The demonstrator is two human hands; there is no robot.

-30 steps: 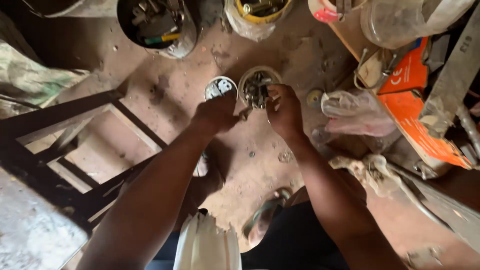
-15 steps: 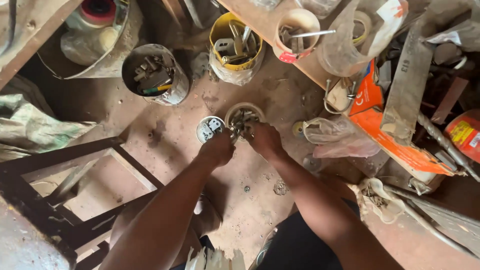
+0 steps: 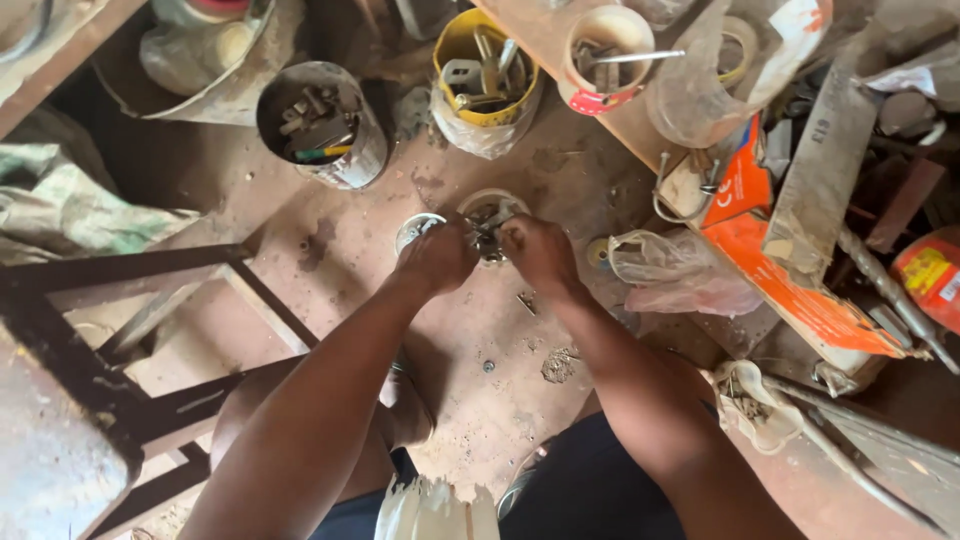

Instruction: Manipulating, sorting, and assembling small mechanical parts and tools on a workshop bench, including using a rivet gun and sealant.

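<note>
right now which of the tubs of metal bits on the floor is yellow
The yellow tub at top centre, lined with a clear plastic bag. The grey tin to its left and the small round tub by the hands are not yellow.

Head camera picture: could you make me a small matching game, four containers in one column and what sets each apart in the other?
Things:
1. yellow tub
2. grey metal can
3. small round dish
4. cream cup with red band

Descriptions:
A. up on the wooden bench
B. on the floor, under both hands' fingertips
C. on the floor, sitting in a plastic bag
D. on the floor, left of the yellow one, holding bolts

Pairs: 1-C, 2-D, 3-B, 4-A
</note>
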